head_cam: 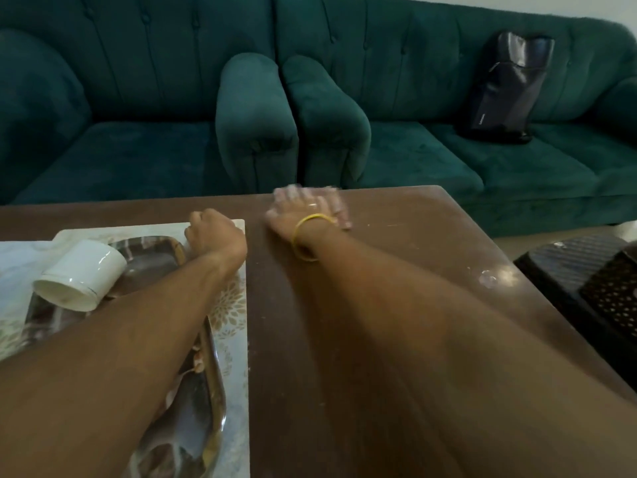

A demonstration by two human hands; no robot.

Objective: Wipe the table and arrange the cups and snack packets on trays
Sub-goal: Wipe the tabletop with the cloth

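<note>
The right hand [306, 210] presses flat on a pale cloth [332, 201] at the far edge of the table [396, 305], fingers spread over it. The left hand [213, 232] curls on the corner of the mat [238, 305]; whether it grips is unclear. A cup [81, 274] lies tipped on the tray [193, 401] beside that forearm, so a nudge could roll it off, and crumbs could be swept over the edge.
</note>
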